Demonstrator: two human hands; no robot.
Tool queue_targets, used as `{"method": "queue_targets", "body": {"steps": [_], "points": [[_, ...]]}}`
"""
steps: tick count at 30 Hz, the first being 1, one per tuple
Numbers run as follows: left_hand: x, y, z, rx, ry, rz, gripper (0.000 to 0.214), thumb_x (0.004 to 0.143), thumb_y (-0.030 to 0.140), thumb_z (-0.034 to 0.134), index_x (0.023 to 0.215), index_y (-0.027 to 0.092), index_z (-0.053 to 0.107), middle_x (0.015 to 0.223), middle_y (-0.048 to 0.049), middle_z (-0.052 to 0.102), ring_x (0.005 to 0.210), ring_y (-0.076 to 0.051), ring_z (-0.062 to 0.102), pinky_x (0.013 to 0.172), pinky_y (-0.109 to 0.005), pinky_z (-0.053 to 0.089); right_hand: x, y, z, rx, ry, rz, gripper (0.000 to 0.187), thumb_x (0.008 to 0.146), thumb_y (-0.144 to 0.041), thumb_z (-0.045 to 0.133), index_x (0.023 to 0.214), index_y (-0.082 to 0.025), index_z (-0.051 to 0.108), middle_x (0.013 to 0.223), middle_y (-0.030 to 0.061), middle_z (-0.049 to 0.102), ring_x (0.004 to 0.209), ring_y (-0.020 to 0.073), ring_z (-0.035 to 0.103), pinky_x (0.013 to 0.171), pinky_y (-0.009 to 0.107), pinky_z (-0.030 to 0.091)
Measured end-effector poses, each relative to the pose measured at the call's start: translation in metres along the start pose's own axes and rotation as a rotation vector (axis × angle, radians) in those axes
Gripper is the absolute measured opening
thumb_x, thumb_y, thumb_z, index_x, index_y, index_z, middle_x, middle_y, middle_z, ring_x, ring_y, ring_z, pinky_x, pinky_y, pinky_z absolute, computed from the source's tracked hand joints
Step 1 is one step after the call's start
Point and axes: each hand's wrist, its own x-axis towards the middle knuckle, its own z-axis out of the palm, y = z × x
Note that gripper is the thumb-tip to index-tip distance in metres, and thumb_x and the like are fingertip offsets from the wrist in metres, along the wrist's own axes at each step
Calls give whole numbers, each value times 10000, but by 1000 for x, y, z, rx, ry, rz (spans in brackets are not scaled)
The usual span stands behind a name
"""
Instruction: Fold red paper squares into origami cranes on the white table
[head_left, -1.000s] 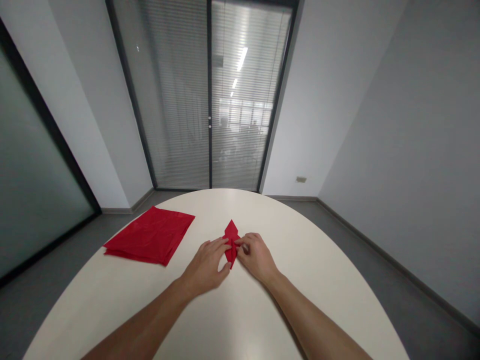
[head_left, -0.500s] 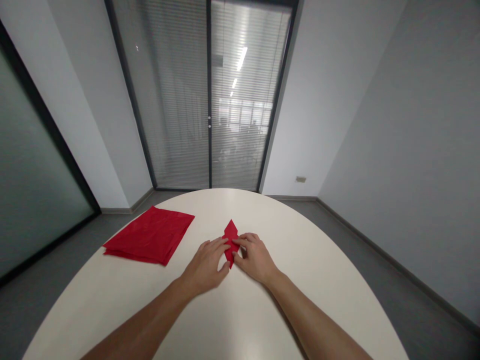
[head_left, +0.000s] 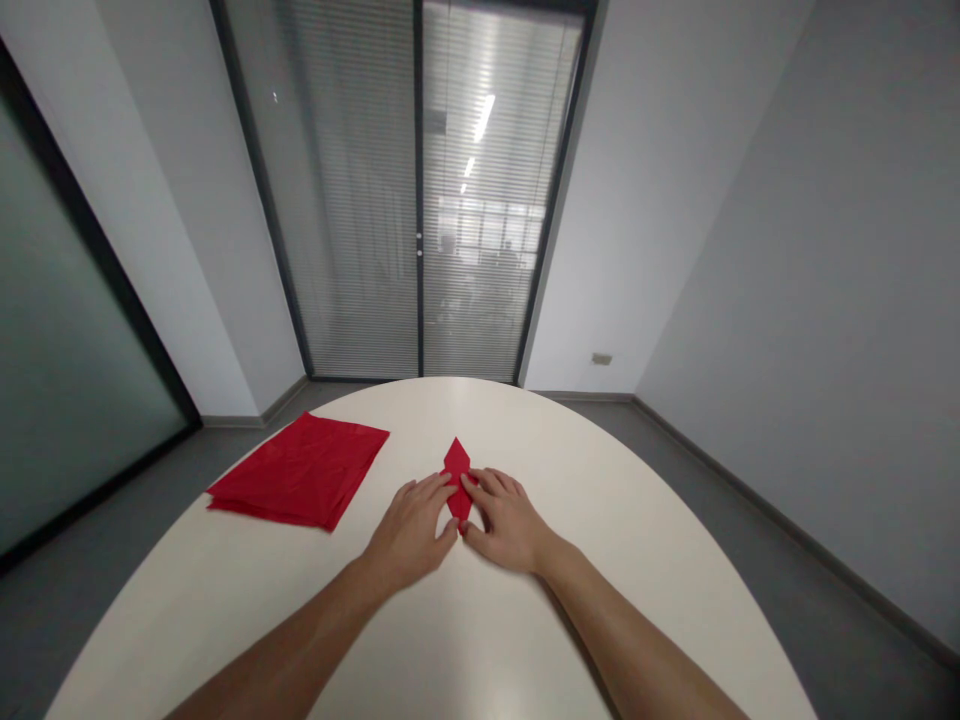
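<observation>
A small piece of folded red paper (head_left: 457, 486) lies on the white table, pointed at its far end and narrow at its near end. My left hand (head_left: 413, 527) holds its left side, fingertips on the edge and thumb by the near tip. From the right, my right hand (head_left: 509, 517) has its fingertips on the paper's right side. Its thumb rests at the near tip, close to the left thumb. Fingers cover parts of both side edges, so the exact folds there are hidden.
A stack of larger red sheets (head_left: 304, 472), slightly creased, lies on the left part of the round white table (head_left: 600, 560). Beyond the table are a glass partition with blinds (head_left: 360, 200) and pale walls.
My right hand has shifted a little left, its thumb coming down to the paper's near tip. The paper has moved slightly left, while my left hand has stayed nearly still.
</observation>
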Motion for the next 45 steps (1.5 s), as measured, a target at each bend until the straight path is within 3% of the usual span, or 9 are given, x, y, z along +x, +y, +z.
{"method": "queue_targets", "body": {"steps": [7,15,22,30,45], "points": [[0,-1,1,3,4,-15,451,893,228,554,1343,208,570,1443,-109,586,1371,-276,502,1165,-526,372,0,1,2,26,25,-3,687,837,-382,640,1482,-191,503,1513,144,500,1410,326,403,1184,500,279],[0,-3,2,30,13,-29,505,873,311,599,1356,170,561,1466,-156,553,1395,-326,475,1166,-529,382,4,1,4,112,120,25,474,883,-237,579,1352,-175,621,1396,132,612,1319,273,514,1158,464,341],[-1,-4,1,28,10,-19,604,862,332,608,1422,141,490,1476,-180,537,1406,-346,459,1165,-548,385,6,-1,2,191,214,48,469,914,-244,567,1371,-138,573,1322,144,655,1220,258,587,1091,412,419],[0,-6,8,-14,116,1,557,875,360,615,1388,175,504,1408,-157,590,1324,-332,542,1124,-539,439,6,0,1,197,204,54,516,898,-319,632,1379,-148,556,1300,149,658,1164,277,602,1045,425,435],[1,-5,5,-73,90,-8,519,875,283,596,1369,157,502,1391,-169,593,1316,-327,544,1127,-553,428,6,-2,1,192,207,89,396,828,-188,600,1219,-131,617,1116,123,692,1012,248,607,952,388,457]]}}
